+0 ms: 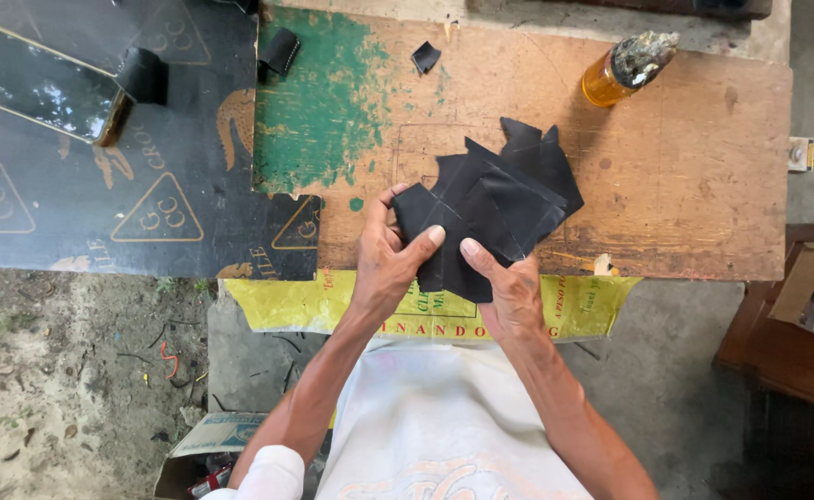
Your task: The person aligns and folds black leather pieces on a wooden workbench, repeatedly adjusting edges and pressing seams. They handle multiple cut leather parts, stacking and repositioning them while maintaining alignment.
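Note:
Both my hands hold a stack of black cut leather pieces (490,208) above the front edge of a worn wooden workboard (666,176). My left hand (386,268) grips the stack's left side, thumb on top and fingers curled behind. My right hand (510,289) pinches the lower edge from below, thumb pressed on the top piece. The pieces fan out to the upper right, one with faint chalk lines on it.
An orange glue bottle (624,69) with a crusted cap lies at the back right of the board. Two small black scraps (425,57) lie at the back. A large black printed sheet (148,167) covers the left. A yellow bag (286,301) hangs off the front edge.

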